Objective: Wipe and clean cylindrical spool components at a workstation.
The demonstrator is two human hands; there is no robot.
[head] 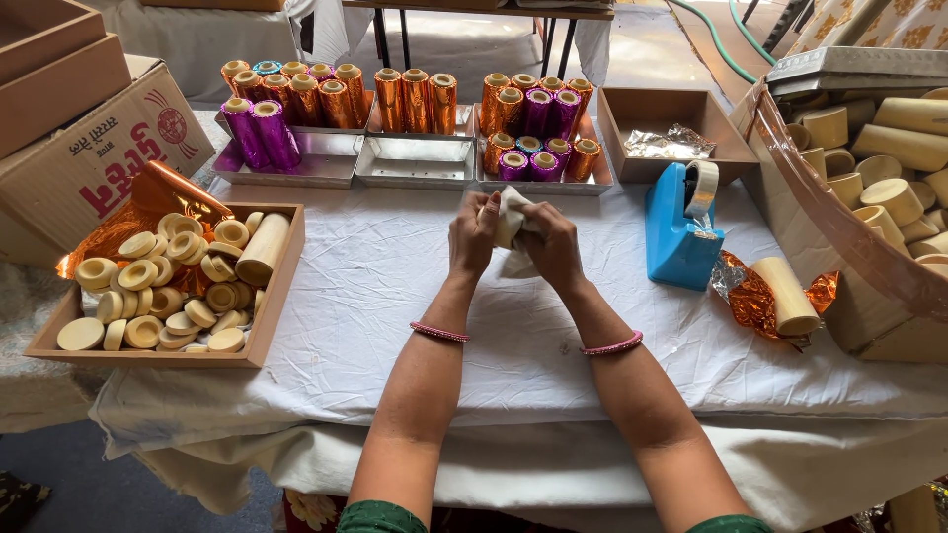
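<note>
Cream cylinder (510, 219) partly wrapped in white paper, held above the white cloth (395, 296), left of the blue tape dispenser (681, 232). Left hand (473, 235) and right hand (553, 247) both clasp it, fingers curled around.

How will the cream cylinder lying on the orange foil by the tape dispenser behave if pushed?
The cream cylinder lies on its side, so it would probably roll. The crinkled orange foil under it may slow that. It looks rigid, not floppy.

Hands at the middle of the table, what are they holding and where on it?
Both hands, left hand and right hand, grip a pale cream piece between them, one at each side. Which part the fingers press cannot be told.
</note>
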